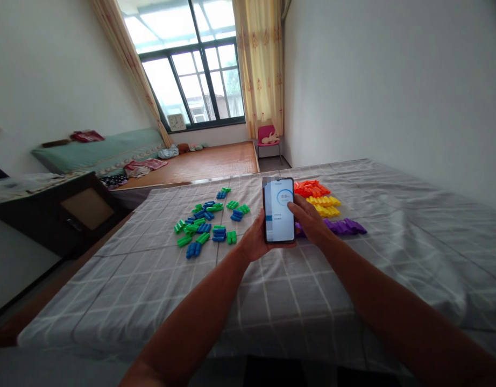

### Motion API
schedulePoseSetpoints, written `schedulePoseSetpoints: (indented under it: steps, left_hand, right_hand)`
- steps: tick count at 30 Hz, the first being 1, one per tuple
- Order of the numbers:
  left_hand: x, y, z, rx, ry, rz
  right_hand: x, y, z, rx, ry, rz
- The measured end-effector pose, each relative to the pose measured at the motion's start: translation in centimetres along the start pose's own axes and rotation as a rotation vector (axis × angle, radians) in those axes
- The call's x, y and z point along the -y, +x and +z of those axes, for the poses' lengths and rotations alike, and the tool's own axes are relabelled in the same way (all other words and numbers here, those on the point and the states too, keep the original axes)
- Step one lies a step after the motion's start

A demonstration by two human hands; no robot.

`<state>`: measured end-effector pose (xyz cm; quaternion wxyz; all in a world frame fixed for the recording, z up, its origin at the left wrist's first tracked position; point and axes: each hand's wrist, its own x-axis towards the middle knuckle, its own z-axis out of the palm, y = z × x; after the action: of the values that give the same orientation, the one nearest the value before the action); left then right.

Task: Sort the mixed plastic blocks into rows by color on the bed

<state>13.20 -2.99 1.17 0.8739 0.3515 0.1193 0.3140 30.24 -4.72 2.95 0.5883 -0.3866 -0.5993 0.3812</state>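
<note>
Upright in front of me is a smartphone (279, 228), its lit screen showing a blue ring with a number like 0.0. My left hand (255, 236) is wrapped round its lower left side and bottom. On the right side, my right hand (311, 219) grips the phone's edge, one digit lying over the screen by the ring. Its other fingers are partly hidden. Left of the phone, green pieces (184, 241) and blue pieces (219, 233), like small ribbed plastic clips, lie scattered. Behind my right hand lie orange pieces (311, 188), yellow pieces (325, 206) and purple pieces (347, 226) in rows.
Everything lies on a bed with a grey checked sheet (151, 301). A dark cabinet (74, 226) stands at the left. Farther back are a second bed with a brown mat (219, 158), a pink chair (266, 134) and a window with a clock (176, 122) on its sill.
</note>
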Motion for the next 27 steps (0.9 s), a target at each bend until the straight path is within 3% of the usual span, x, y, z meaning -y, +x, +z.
schedulePoseSetpoints:
  steps: [6,16,27]
  left_hand:
    - [0.2,0.1,-0.4,0.054,0.030,-0.026]
    - [0.0,0.2,-0.5,0.079,0.005,-0.038]
    - [-0.6,-0.1,0.4,0.009,-0.062,0.009]
  right_hand:
    - [-0.1,0.2,-0.2,-0.068,-0.008,-0.027]
    - [-1.0,0.5,-0.6,-0.060,0.041,0.003]
    - [-0.6,0.2,-0.1,-0.004,0.076,0.073]
